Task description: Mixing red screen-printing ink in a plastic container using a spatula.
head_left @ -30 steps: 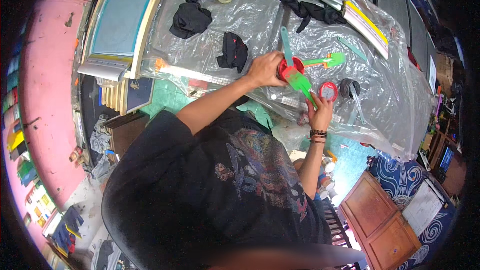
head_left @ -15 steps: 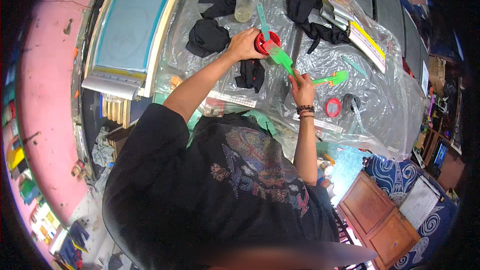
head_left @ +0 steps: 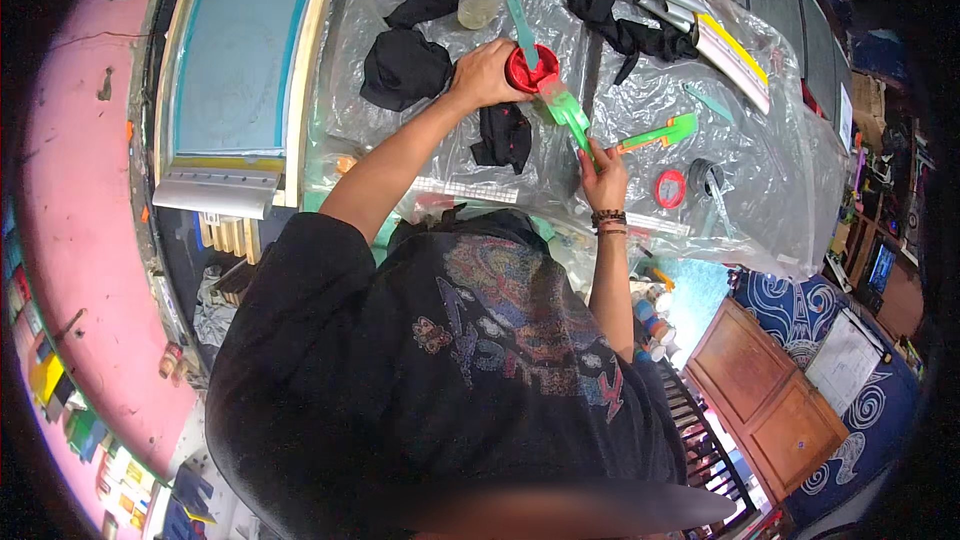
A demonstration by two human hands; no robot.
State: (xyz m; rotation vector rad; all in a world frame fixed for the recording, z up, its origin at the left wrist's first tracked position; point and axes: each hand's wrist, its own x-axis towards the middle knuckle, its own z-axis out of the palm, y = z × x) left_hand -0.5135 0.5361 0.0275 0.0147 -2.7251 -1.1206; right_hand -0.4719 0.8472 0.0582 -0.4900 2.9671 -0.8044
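Red container (head_left: 517,71) sits in the left hand (head_left: 485,75) over the plastic-covered surface (head_left: 632,95), mouth up toward me; red paint inside, smeared on the inner wall, depth can't tell. Left fingers curl round its left side, gripping it. Teal spatula (head_left: 520,25) stands in the paint, blade end down, handle leaning out past the far rim.

Right hand (head_left: 603,180): fingers pinch the handle of a green scraper (head_left: 570,115). Its red-smeared head is up at the container's near right rim; touching or just over it, can't tell. A green-and-orange spatula (head_left: 660,133) lies just right of that hand.

Other containers: clear bottle (head_left: 482,2), red cap on, beyond the red container, something pale and cloudy in it, level unclear. Dark jar (head_left: 703,176) to the right of the right hand, contents too dark to read, pale stick (head_left: 721,215) slanting from it. Red ring-shaped lid (head_left: 659,189) lies just left of that jar.

Round about: black cloth (head_left: 405,70) bunched left of the left hand, smaller black cloth piece (head_left: 502,140) below the container with red specks, framed screen (head_left: 245,60) off to the left, metal-edged squeegee (head_left: 217,192) at its near end.
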